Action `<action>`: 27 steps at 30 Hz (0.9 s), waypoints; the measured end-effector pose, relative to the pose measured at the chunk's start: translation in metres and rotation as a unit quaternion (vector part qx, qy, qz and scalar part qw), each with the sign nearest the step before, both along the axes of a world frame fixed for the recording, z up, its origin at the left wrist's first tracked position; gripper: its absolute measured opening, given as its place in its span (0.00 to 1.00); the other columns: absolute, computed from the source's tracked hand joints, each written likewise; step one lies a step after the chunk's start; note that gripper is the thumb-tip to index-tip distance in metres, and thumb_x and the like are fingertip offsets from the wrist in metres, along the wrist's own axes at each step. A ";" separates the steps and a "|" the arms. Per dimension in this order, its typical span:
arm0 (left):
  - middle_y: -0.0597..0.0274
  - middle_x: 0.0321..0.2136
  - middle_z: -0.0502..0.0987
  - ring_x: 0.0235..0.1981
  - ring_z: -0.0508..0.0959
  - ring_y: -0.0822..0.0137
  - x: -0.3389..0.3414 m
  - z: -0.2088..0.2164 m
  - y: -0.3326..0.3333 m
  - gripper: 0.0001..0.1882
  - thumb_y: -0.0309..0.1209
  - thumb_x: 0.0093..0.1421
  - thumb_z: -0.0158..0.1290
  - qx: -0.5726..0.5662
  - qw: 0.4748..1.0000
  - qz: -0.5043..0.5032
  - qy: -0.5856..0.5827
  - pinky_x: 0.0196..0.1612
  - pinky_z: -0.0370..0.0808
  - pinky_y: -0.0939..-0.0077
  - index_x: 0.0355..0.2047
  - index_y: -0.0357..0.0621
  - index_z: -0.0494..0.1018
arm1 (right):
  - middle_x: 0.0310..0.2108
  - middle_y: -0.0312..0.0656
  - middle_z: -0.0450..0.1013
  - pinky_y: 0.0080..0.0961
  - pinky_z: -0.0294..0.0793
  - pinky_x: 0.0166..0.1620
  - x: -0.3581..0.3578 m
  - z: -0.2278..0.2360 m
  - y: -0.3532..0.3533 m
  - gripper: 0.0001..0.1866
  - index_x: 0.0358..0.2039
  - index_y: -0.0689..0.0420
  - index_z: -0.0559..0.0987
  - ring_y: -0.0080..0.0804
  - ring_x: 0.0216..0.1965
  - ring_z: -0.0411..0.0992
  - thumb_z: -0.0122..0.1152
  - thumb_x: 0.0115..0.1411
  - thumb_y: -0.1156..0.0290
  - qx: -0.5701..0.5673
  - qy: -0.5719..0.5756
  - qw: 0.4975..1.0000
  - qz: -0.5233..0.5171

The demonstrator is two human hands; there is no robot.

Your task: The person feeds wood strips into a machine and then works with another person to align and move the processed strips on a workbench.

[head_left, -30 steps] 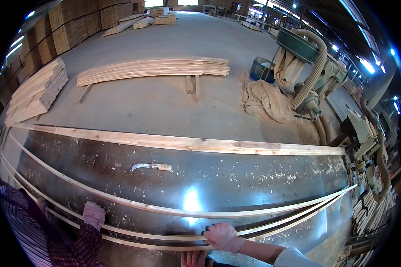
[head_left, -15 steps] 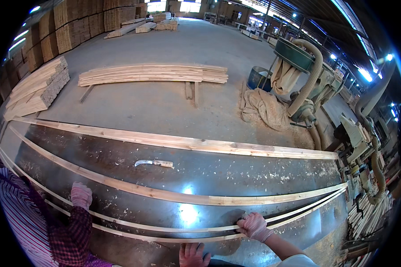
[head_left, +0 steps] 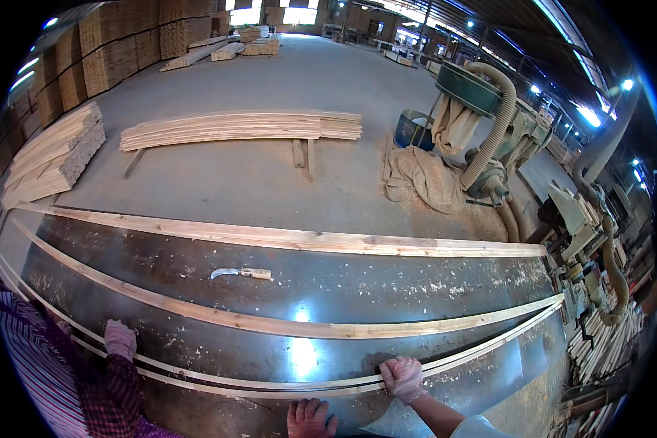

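My right hand [head_left: 403, 377], in a thin pale glove, is closed around two long narrow wood strips near the table's front edge. The far strip [head_left: 255, 382] and the near strip [head_left: 219, 389] run almost side by side here, with a narrow dark gap between them. Next to the near strip, my left hand [head_left: 312, 418] rests at the table edge, gloved, with fingers stretched out and nothing held. To the left, a co-worker's gloved hand [head_left: 120, 340] is at the same strips. A knife with a curved blade and pale handle [head_left: 256, 274] lies beyond.
A wider wood strip [head_left: 241, 321] and a straight stack of boards [head_left: 285, 238] lie across the dark table [head_left: 358, 285], among shavings. Beyond it are a board pile [head_left: 241, 126] on supports and a green dust collector [head_left: 469, 89] with hose. Machinery [head_left: 573, 226] stands at the right end.
The two near strips have come closer together between my hands and toward the right. My right hand has shifted slightly left on them. The view has turned a little.
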State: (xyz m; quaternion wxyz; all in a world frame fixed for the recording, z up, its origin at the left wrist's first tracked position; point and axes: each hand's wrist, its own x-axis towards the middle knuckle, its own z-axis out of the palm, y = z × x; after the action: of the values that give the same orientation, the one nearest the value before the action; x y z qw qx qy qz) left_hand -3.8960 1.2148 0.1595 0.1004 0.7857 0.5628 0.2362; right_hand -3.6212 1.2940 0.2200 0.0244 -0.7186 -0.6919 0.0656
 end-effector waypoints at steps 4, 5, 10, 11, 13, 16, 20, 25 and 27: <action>0.57 0.51 0.75 0.58 0.70 0.49 0.000 0.003 0.001 0.28 0.50 0.51 0.59 0.013 1.000 -0.001 0.004 0.63 0.63 0.43 0.51 0.53 0.77 | 0.26 0.46 0.76 0.46 0.74 0.39 0.000 0.004 -0.002 0.17 0.27 0.48 0.81 0.50 0.33 0.76 0.52 0.65 0.53 -0.013 0.004 1.000 0.003; 0.57 0.51 0.75 0.58 0.70 0.49 0.000 0.003 0.001 0.28 0.50 0.51 0.59 0.008 1.000 -0.002 -0.001 0.63 0.63 0.44 0.50 0.53 0.77 | 0.26 0.46 0.76 0.46 0.74 0.39 0.000 0.005 -0.002 0.17 0.27 0.48 0.81 0.50 0.33 0.76 0.52 0.65 0.53 -0.009 0.009 1.000 0.004; 0.58 0.52 0.75 0.57 0.70 0.50 -0.001 0.007 0.004 0.26 0.49 0.51 0.60 -0.027 0.999 -0.023 -0.005 0.62 0.64 0.46 0.50 0.54 0.78 | 0.27 0.46 0.77 0.46 0.74 0.40 0.000 0.004 -0.006 0.17 0.28 0.47 0.82 0.49 0.33 0.76 0.51 0.65 0.53 -0.016 0.012 1.000 0.000; 0.58 0.52 0.75 0.57 0.70 0.51 0.001 -0.001 0.006 0.26 0.48 0.51 0.60 0.001 0.999 -0.043 -0.016 0.62 0.64 0.46 0.49 0.54 0.78 | 0.27 0.46 0.77 0.45 0.74 0.40 0.001 0.008 -0.005 0.17 0.28 0.47 0.82 0.49 0.33 0.76 0.51 0.65 0.53 -0.017 0.007 1.000 -0.005; 0.58 0.52 0.75 0.56 0.71 0.51 -0.004 -0.019 0.007 0.25 0.48 0.51 0.60 0.054 0.996 -0.072 -0.027 0.62 0.65 0.47 0.49 0.55 0.78 | 0.28 0.45 0.78 0.44 0.75 0.41 -0.002 0.008 0.003 0.17 0.29 0.47 0.82 0.47 0.34 0.77 0.50 0.66 0.52 -0.023 -0.004 1.000 0.001; 0.57 0.59 0.70 0.62 0.67 0.52 -0.025 0.033 0.041 0.36 0.57 0.54 0.57 0.027 0.995 -0.092 0.030 0.68 0.59 0.49 0.57 0.51 0.73 | 0.32 0.42 0.79 0.40 0.76 0.43 0.001 -0.001 -0.002 0.20 0.32 0.46 0.83 0.43 0.37 0.78 0.48 0.67 0.48 -0.038 -0.038 0.999 -0.004; 0.58 0.60 0.70 0.61 0.68 0.53 -0.052 0.084 0.114 0.47 0.71 0.47 0.57 -0.039 0.973 -0.080 0.212 0.67 0.59 0.50 0.58 0.52 0.73 | 0.32 0.42 0.79 0.40 0.76 0.44 0.006 0.009 -0.010 0.21 0.36 0.45 0.84 0.43 0.38 0.78 0.49 0.66 0.44 -0.033 0.008 0.999 0.010; 0.58 0.58 0.73 0.61 0.69 0.57 -0.061 0.078 0.115 0.43 0.71 0.51 0.53 -0.155 0.962 -0.111 0.196 0.65 0.61 0.54 0.58 0.55 0.74 | 0.37 0.44 0.79 0.40 0.75 0.47 0.016 0.009 -0.015 0.28 0.45 0.44 0.83 0.44 0.42 0.77 0.50 0.63 0.35 -0.046 0.031 0.993 0.101; 0.61 0.53 0.76 0.57 0.72 0.59 -0.064 0.068 0.104 0.41 0.70 0.50 0.55 -0.166 0.962 -0.104 0.190 0.62 0.64 0.59 0.54 0.56 0.76 | 0.38 0.44 0.79 0.40 0.75 0.48 0.011 0.021 -0.022 0.32 0.47 0.44 0.82 0.43 0.44 0.77 0.49 0.62 0.31 -0.070 -0.012 0.989 0.133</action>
State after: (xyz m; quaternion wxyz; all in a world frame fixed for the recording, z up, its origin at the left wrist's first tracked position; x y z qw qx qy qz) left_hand -3.9599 1.3187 0.2278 0.1445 0.8425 0.5183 -0.0253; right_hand -3.6103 1.2725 0.2412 -0.0435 -0.6211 -0.7750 0.1079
